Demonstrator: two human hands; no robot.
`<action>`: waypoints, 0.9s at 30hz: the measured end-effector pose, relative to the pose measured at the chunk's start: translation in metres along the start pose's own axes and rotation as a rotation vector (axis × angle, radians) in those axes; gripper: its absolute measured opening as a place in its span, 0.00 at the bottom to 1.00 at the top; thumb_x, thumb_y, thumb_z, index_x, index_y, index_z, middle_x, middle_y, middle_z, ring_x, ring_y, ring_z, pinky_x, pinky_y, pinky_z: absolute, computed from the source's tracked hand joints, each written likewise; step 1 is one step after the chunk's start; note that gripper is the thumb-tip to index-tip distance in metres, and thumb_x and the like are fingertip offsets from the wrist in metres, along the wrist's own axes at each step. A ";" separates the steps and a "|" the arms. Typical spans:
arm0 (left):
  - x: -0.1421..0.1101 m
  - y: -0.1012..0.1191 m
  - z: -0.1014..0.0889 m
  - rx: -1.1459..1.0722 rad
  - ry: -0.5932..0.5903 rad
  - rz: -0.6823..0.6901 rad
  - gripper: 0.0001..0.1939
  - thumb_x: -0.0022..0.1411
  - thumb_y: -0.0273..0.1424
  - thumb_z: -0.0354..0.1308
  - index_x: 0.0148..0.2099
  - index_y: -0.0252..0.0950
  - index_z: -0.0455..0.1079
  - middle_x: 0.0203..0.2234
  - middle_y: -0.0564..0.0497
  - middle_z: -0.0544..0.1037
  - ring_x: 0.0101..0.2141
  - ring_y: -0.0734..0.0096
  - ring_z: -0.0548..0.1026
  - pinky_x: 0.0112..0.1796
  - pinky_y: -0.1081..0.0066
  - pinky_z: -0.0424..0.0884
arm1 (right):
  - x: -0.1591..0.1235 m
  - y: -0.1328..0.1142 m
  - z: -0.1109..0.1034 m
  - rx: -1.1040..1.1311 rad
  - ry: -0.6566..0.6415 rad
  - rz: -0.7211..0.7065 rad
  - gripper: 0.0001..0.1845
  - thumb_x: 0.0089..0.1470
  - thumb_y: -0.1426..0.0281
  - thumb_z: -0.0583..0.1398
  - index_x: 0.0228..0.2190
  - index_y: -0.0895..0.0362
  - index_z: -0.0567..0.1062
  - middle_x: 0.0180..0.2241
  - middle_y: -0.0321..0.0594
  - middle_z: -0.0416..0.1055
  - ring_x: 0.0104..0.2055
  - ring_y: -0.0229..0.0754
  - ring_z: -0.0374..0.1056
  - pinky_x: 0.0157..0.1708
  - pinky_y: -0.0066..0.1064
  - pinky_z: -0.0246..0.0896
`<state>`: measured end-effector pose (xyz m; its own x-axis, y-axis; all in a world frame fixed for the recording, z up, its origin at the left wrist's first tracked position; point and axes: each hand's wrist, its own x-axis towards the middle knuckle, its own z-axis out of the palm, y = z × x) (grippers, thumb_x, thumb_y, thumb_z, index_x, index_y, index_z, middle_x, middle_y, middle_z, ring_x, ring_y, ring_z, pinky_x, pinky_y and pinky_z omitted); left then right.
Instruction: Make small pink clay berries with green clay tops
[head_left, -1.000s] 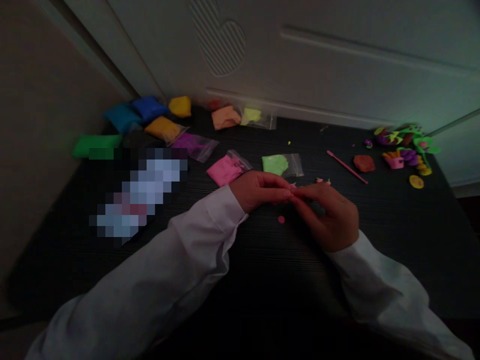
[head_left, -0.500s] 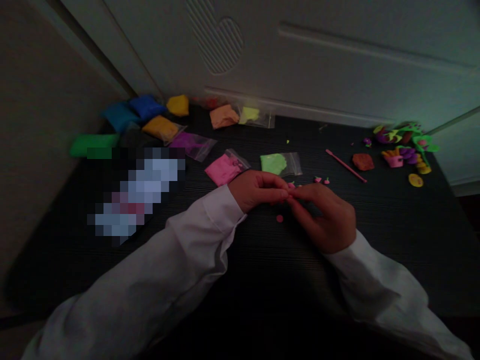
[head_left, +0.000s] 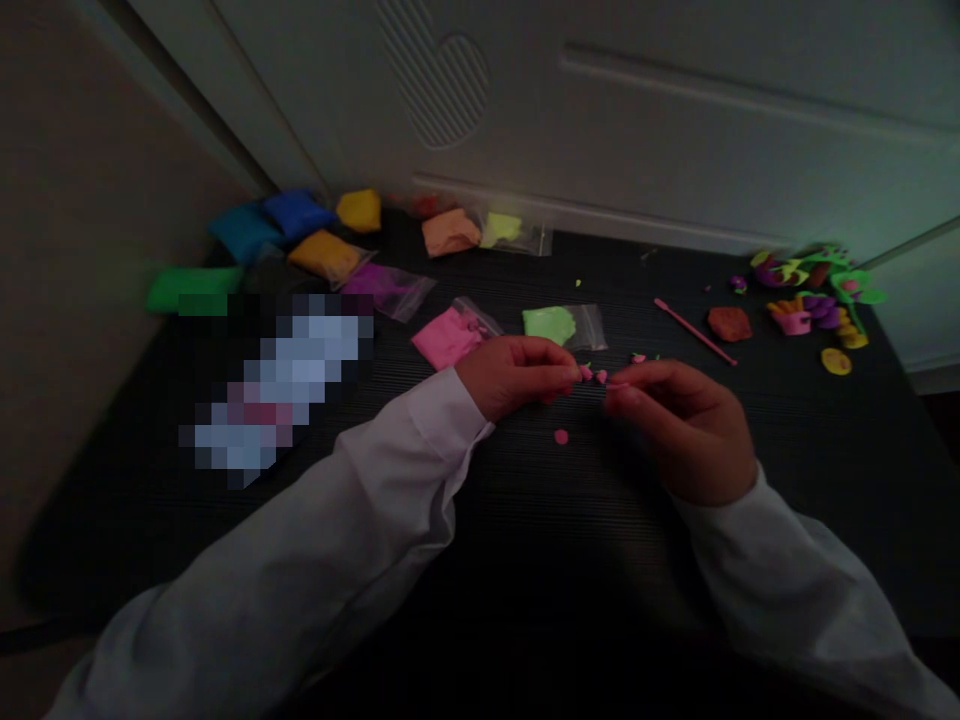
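Over the dark table (head_left: pixel 787 470) my left hand (head_left: pixel 514 375) pinches a tiny pink clay bit (head_left: pixel 585 372) at its fingertips. A short gap away, my right hand (head_left: pixel 690 425) has its fingers curled and pinched near another small pink clay bit (head_left: pixel 601 377); whether it grips that bit is unclear. Below the gap between the hands a small pink clay disc (head_left: pixel 561 436) lies on the table. Just behind my left hand sit a pink clay bag (head_left: pixel 448 338) and a light green clay bag (head_left: pixel 559 325).
Several coloured clay bags (head_left: pixel 322 250) lie at the back left by the wall. A pink stick tool (head_left: pixel 694 332), a red-brown clay lump (head_left: pixel 729 323) and a cluster of finished clay figures (head_left: pixel 814 290) are at the right. A blurred patch (head_left: pixel 277 390) covers something at left.
My hands were touching at the fingertips; now my right hand has pulled away to the right, leaving a gap with small pink bits between them.
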<state>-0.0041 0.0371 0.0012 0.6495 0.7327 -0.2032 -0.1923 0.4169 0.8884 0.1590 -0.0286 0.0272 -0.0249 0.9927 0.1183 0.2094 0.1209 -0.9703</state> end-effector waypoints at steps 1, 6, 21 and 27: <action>0.000 0.000 0.000 0.016 -0.014 -0.001 0.06 0.45 0.28 0.58 0.27 0.31 0.67 0.18 0.56 0.69 0.20 0.84 0.64 0.24 0.76 0.57 | 0.001 0.001 0.001 -0.127 0.012 -0.050 0.07 0.44 0.70 0.59 0.30 0.52 0.72 0.28 0.33 0.72 0.29 0.34 0.67 0.29 0.29 0.62; -0.001 0.000 -0.002 0.074 -0.060 0.008 0.06 0.46 0.29 0.58 0.28 0.31 0.68 0.21 0.56 0.70 0.22 0.84 0.64 0.26 0.76 0.58 | 0.000 0.001 0.007 -0.516 -0.050 -0.267 0.07 0.46 0.71 0.58 0.32 0.54 0.71 0.28 0.35 0.71 0.30 0.34 0.65 0.31 0.30 0.61; -0.001 0.000 -0.001 0.034 -0.020 -0.016 0.06 0.45 0.29 0.59 0.28 0.31 0.68 0.19 0.57 0.69 0.20 0.84 0.63 0.25 0.76 0.57 | 0.000 0.002 0.006 0.008 0.007 -0.064 0.09 0.41 0.76 0.61 0.28 0.53 0.69 0.28 0.31 0.70 0.32 0.31 0.67 0.38 0.27 0.64; 0.000 -0.001 -0.002 0.023 -0.018 -0.001 0.08 0.45 0.30 0.59 0.28 0.31 0.68 0.21 0.56 0.69 0.20 0.84 0.62 0.25 0.75 0.57 | 0.000 0.000 0.003 0.040 -0.086 0.019 0.14 0.47 0.73 0.57 0.38 0.50 0.70 0.31 0.33 0.73 0.32 0.33 0.69 0.35 0.29 0.66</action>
<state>-0.0053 0.0377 -0.0008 0.6626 0.7227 -0.1966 -0.1752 0.4048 0.8975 0.1557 -0.0287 0.0261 -0.1059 0.9909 0.0833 0.1711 0.1007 -0.9801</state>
